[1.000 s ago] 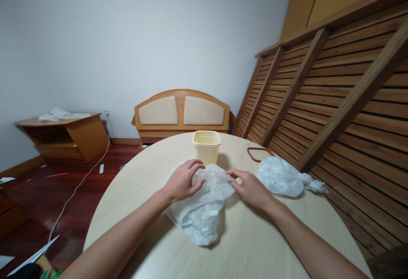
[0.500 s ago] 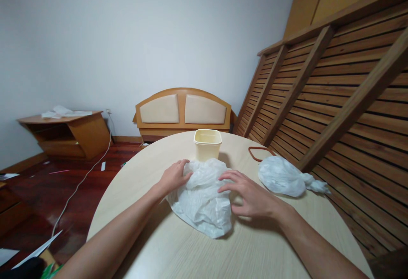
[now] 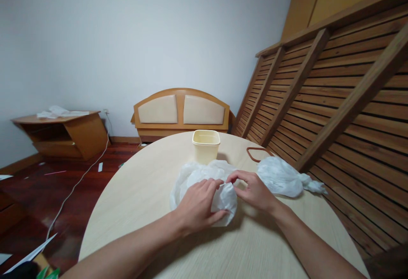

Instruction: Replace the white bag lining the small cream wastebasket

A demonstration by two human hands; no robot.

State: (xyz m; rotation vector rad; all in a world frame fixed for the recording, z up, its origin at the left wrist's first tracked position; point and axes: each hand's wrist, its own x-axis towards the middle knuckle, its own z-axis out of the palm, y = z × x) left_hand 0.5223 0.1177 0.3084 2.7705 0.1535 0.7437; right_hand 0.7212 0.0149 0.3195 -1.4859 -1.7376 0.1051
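Note:
A crumpled white plastic bag (image 3: 195,173) lies on the round pale wood table (image 3: 137,185), just in front of a cream plastic bin (image 3: 206,145). My left hand (image 3: 200,204) reaches across the bag and grips it, thumb at the near side and fingers on top. Beside it, my right hand (image 3: 251,189) pinches the bag's right edge between thumb and fingertips, holding up a small fold. The bin stands upright, its lower front partly hidden by the bag.
A second white plastic bag (image 3: 280,177), knotted or twisted at one end, lies to the right. Behind it is a brown rounded frame or rim (image 3: 250,155). Wooden slats (image 3: 306,117) lean beyond the table's right side. A headboard (image 3: 181,109) stands past the far edge.
My left hand has moved right, across the bag, and closed on it. The right hand has gone from spread fingers to a pinch on the bag's edge. The bag's near part is now folded up.

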